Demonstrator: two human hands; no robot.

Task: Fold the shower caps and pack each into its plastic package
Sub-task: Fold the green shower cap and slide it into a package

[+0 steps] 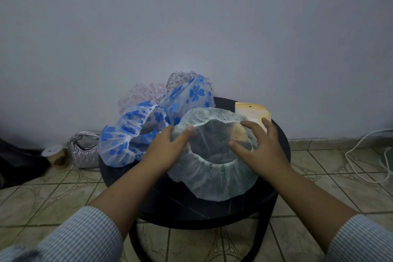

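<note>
Fingers (189, 128) of both palm-down hands grip the green-patterned shower cap (214, 178).

White shower cap (212, 178) with faint green floral print; two translucent caps (131, 134) with blue flowers; pink-patterned cap (142, 93) behind. Black round surface (191, 208). Yellow-orange packages (253, 110). Silver quilted bag (84, 151). Blue-and-white striped sleeves (80, 238). Beige patterned floor tiles (42, 198).

Both hands (168, 147) (258, 147) spreading green-print cap (214, 174) on dark round table (282, 140); packets (254, 111), apparently, behind.
</note>
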